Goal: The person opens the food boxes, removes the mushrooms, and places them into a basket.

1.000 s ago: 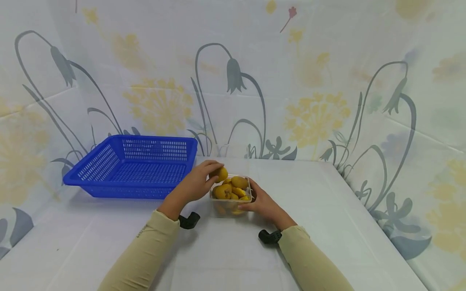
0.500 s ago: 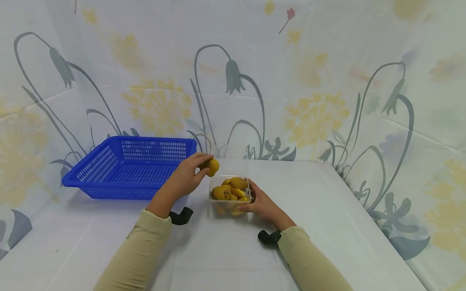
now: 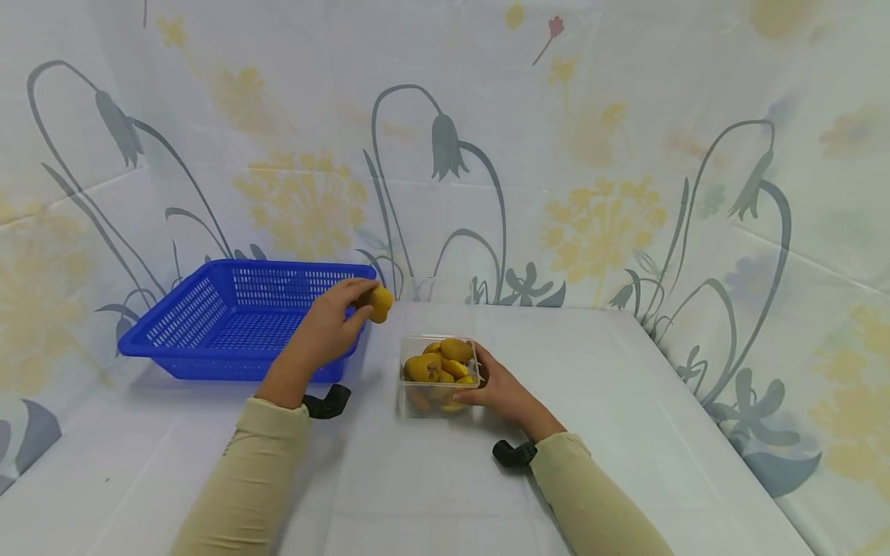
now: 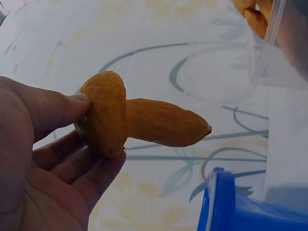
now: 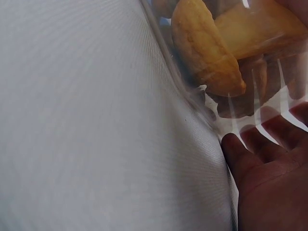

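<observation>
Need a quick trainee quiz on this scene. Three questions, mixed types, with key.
1. Multiple choice. What does the left hand hold?
A) a knife
B) a yellow mushroom-shaped piece
C) nothing

2. True or false. In the head view, the blue basket stands to the left of the clear container.

3. Fill in the blank. The clear container, heaped with more yellow pieces, is held by the ____ hand.

Key
1. B: thumb and fingers pinch it by its wide cap.
2. True: they stand apart, basket on the left.
3. Right: the right hand wraps its near right corner, thumb in front.
</observation>
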The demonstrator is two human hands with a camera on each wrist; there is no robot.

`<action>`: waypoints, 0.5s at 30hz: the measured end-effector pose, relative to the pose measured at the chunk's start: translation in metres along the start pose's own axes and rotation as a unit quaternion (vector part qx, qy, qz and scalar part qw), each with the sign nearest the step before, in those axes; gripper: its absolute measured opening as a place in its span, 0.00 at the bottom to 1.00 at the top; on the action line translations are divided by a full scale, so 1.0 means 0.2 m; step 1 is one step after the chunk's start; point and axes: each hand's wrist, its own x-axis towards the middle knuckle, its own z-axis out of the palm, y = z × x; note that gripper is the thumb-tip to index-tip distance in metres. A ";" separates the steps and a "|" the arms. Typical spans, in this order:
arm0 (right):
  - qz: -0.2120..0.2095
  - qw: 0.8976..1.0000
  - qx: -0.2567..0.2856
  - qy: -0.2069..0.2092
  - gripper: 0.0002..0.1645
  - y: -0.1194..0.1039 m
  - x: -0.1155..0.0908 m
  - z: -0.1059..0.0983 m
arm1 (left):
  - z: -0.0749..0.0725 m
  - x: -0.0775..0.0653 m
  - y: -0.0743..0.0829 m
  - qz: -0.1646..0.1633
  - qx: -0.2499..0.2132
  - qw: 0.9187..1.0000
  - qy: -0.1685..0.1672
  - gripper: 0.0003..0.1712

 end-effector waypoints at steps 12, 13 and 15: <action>0.002 1.000 -0.004 0.000 0.64 0.01 0.00 0.00 | -0.09 -0.02 -0.11 -0.043 0.004 0.999 0.014 0.25; 0.003 1.000 -0.006 0.000 0.65 0.01 0.00 0.00 | -0.10 -0.02 -0.12 -0.045 0.003 0.999 0.015 0.25; 0.001 1.000 -0.006 0.002 0.65 0.00 0.00 0.00 | -0.11 -0.03 -0.13 -0.052 0.004 0.999 0.016 0.26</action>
